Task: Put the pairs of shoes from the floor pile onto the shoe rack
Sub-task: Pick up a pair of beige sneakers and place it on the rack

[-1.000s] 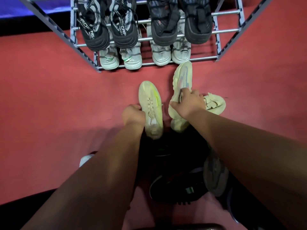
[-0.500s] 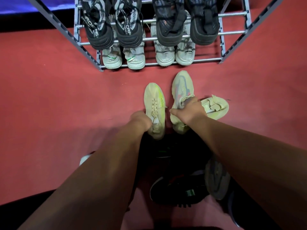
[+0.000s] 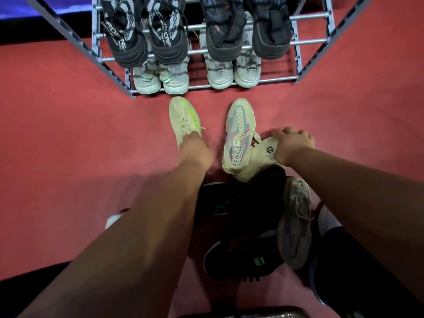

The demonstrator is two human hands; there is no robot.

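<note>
A cream shoe with a neon-green stripe [image 3: 183, 118] lies toe-first toward the grey metal shoe rack [image 3: 263, 81], and my left hand [image 3: 195, 151] grips its heel end. To its right a cream shoe with pink and blue patches [image 3: 239, 131] stands free on the floor. My right hand [image 3: 292, 142] is closed over a plain cream shoe [image 3: 261, 157] that lies on its side against the patched one. Behind my arms is the floor pile: black shoes [image 3: 243, 260] and a grey knit shoe [image 3: 296, 226].
The rack holds two dark pairs [image 3: 169, 42] on an upper tier and two pale pairs [image 3: 220, 74] on the bottom tier, filling the front. Red carpet [image 3: 68, 134] spreads to the left and right. A white shoe tip [image 3: 112, 220] shows beside my left forearm.
My right hand let go of the pink-and-blue shoe and moved right onto the plain cream shoe. My left hand slid the green-striped shoe forward and left, closer to the rack.
</note>
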